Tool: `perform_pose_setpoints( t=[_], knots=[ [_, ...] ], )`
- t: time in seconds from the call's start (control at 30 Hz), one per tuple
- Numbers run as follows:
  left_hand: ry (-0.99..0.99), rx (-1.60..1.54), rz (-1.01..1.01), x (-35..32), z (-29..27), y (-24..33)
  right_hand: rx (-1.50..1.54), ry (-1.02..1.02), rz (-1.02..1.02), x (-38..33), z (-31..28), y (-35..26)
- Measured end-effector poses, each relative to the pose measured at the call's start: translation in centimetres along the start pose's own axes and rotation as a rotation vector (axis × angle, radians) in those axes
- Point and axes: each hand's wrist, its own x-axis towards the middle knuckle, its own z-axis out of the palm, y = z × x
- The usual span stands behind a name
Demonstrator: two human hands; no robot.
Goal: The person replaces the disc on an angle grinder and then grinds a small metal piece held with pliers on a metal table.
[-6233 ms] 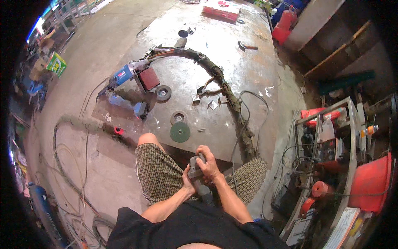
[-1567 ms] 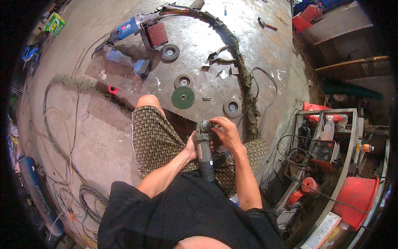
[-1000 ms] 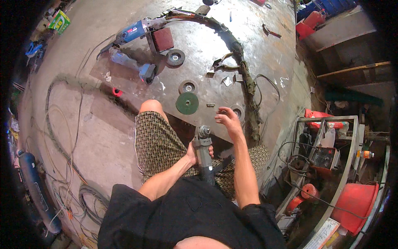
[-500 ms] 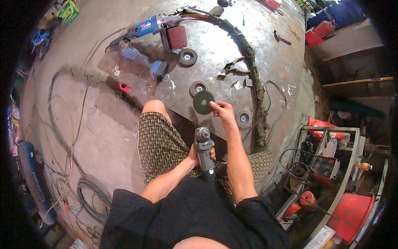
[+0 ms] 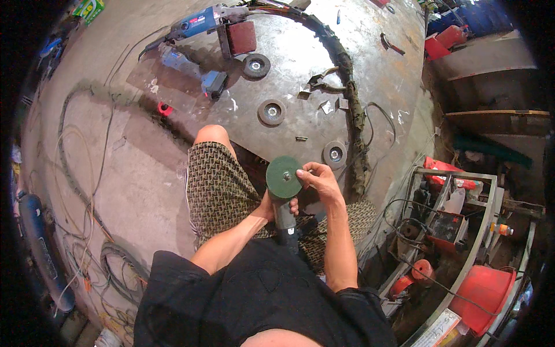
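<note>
My left hand (image 5: pixel 267 208) is wrapped round the grey body of an angle grinder (image 5: pixel 285 218), held upright over my lap with its head pointing away from me. A thin green cutting disc (image 5: pixel 280 186) lies over the grinder's head, and the spindle tip shows through its centre hole. Its right edge is pinched between the thumb and fingers of my right hand (image 5: pixel 324 181). The disc hides most of the grinder's head. Beyond it, worn-looking round abrasive discs, among them a brown-rimmed one (image 5: pixel 271 113) and a grey one (image 5: pixel 335 154), lie on a metal sheet (image 5: pixel 243 124).
At the far left lie a large blue power tool (image 5: pixel 199 24) and a blue cordless tool (image 5: pixel 184 66). A dark cable bundle (image 5: pixel 348 78) curves along the sheet. To my right stands a metal frame (image 5: pixel 483 231) with a red bucket (image 5: pixel 485 298). Hoses (image 5: pixel 118 257) coil at left.
My right hand has come down toward me, bringing the green cutting disc from over the metal sheet onto the grinder's spindle. My left hand still grips the grinder. The view has shifted slightly.
</note>
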Motion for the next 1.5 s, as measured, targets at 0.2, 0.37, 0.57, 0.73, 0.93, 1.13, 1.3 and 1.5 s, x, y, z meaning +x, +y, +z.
perform_pose_setpoints(
  t=[0.2,0.37,0.57,0.73,0.93,1.13,1.3,1.5],
  knots=[
    [0.001,0.075,-0.013,0.4,-0.9,0.2,-0.059,0.083,-0.059,-0.1,-0.3,0.5],
    [0.0,0.039,-0.025,0.2,-0.5,0.1,-0.088,0.066,-0.068,-0.3,-0.3,0.0],
    [-0.016,0.042,-0.018,0.2,0.1,0.0,-0.131,0.05,-0.089,0.2,-0.9,0.5],
    [0.012,0.033,-0.019,0.2,0.1,0.0,-0.187,0.094,-0.065,0.0,-1.2,0.5],
    [-0.02,0.095,0.007,0.3,-0.6,0.2,-0.329,0.284,-0.253,-1.9,-1.4,-0.6],
    [0.122,0.156,0.002,0.3,1.8,0.3,-0.758,0.125,-0.481,-4.5,1.3,-3.0],
    [0.172,0.127,0.001,0.1,1.2,0.4,-0.949,0.129,-0.66,-4.0,3.0,-4.0],
    [0.127,0.102,-0.003,0.4,0.6,0.4,-0.919,0.06,-0.664,-3.3,3.7,-3.2]
  ],
)
